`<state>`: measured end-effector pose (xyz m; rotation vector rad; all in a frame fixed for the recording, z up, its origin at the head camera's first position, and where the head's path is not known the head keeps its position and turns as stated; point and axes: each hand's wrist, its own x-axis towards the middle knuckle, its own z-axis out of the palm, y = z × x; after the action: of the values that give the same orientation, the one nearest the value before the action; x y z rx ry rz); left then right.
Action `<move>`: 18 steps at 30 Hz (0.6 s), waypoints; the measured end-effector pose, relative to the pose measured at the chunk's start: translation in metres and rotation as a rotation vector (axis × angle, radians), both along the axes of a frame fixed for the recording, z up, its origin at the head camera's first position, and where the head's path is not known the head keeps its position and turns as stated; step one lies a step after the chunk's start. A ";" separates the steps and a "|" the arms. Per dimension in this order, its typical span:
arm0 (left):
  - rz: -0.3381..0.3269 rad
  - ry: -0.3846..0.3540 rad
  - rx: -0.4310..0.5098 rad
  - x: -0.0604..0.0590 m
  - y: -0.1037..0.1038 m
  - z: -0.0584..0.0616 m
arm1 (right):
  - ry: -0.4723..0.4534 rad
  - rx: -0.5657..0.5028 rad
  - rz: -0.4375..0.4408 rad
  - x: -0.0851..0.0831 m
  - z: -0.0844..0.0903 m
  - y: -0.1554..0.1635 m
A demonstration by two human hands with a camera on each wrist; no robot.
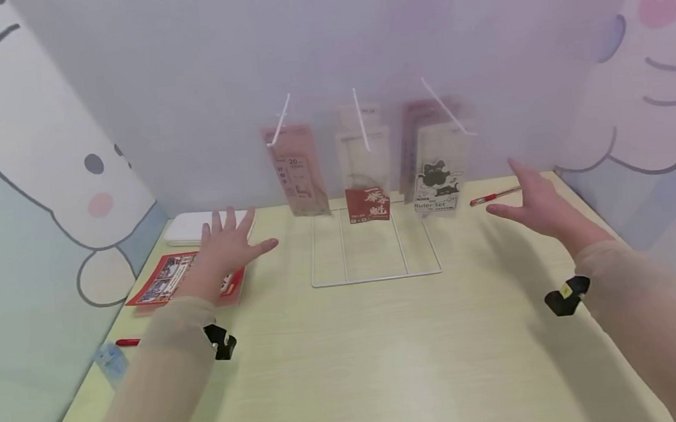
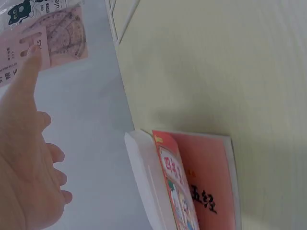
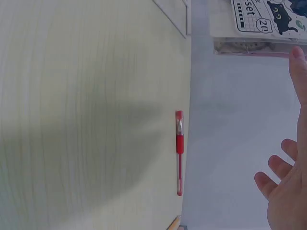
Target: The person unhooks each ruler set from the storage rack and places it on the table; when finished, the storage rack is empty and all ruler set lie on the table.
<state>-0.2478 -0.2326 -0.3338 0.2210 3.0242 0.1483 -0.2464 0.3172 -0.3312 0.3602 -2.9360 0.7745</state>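
My left hand [image 1: 228, 241] hovers with its fingers spread above a red booklet [image 1: 170, 278] and holds nothing. A white flat box [image 1: 187, 228] lies just behind it. My right hand [image 1: 531, 204] is held out flat with straight fingers, empty, near a red pen [image 1: 494, 195] by the back wall. Between the hands stands a white wire rack [image 1: 371, 248] with three hooks. A pink ruler pack [image 1: 298, 171], a clear pack with a red label [image 1: 365, 182] and a cat-printed ruler set [image 1: 438, 178] hang on them. In the right wrist view the red pen [image 3: 179, 151] lies below the fingers [image 3: 288, 201].
A pale wooden table [image 1: 385, 353] fills the middle. Cartoon-printed walls close the left, back and right sides. A second red pen [image 1: 126, 342] and a small blue item [image 1: 110, 361] lie at the table's left edge.
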 end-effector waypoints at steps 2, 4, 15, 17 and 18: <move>-0.020 0.005 0.003 -0.003 0.005 -0.008 | -0.006 -0.085 -0.008 -0.001 -0.004 -0.007; -0.036 0.009 0.002 -0.005 0.010 -0.016 | 0.000 -0.151 -0.009 -0.002 -0.008 -0.014; -0.096 0.041 0.046 -0.008 0.040 -0.059 | 0.165 -0.373 0.008 -0.007 -0.026 -0.050; -0.098 0.030 0.065 -0.007 0.044 -0.066 | 0.192 -0.396 0.009 -0.008 -0.029 -0.055; -0.103 0.028 0.075 -0.008 0.046 -0.069 | 0.208 -0.403 0.009 -0.009 -0.030 -0.058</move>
<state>-0.2554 -0.1864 -0.4030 0.3873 3.0290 0.2516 -0.2550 0.2596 -0.3610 0.3896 -2.5099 1.2163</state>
